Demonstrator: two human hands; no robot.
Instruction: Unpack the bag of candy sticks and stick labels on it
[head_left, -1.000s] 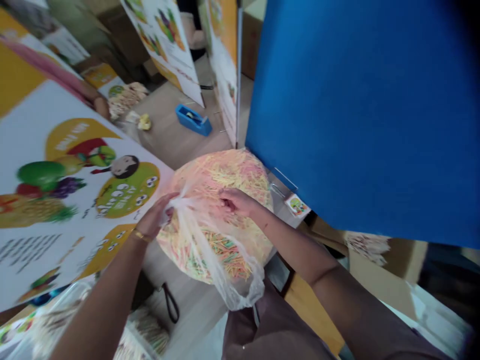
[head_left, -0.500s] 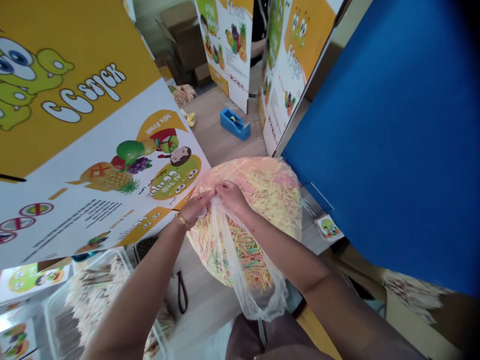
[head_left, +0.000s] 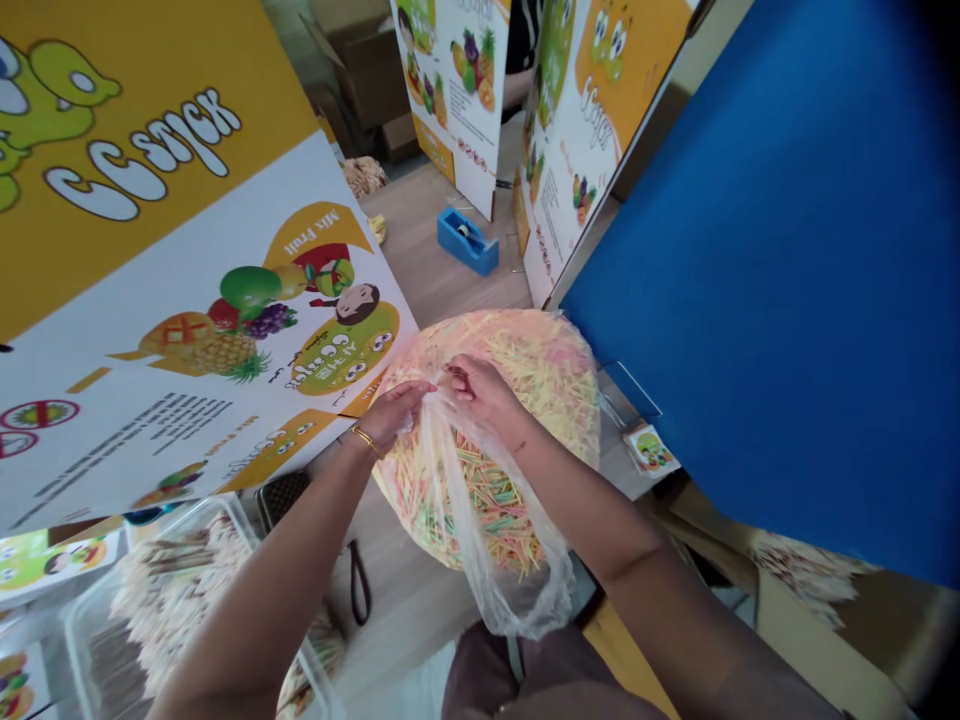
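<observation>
A large clear plastic bag (head_left: 551,385) full of thin pastel-coloured sticks lies on the table in front of me. Its open mouth hangs toward my lap, with loose sticks (head_left: 487,490) showing inside. My left hand (head_left: 397,412) pinches gathered plastic at the near left part of the bag. Right beside it, my right hand (head_left: 480,392) grips the same bunched film, its fingers curled and close to the left fingertips. A gold bracelet circles my left wrist.
Large printed cartons stand left (head_left: 187,300) and at the back (head_left: 457,100). A blue tape dispenser (head_left: 466,240) sits behind the bag. On the right rises a blue panel (head_left: 772,300), with small printed cards (head_left: 651,450) near its foot. A clear tub (head_left: 247,520) of wrapped sticks stands lower left.
My right hand has shifted slightly right and its fingers have turned, opening a small gap from the left. My left hand stays on the plastic. The view has shifted slightly.
</observation>
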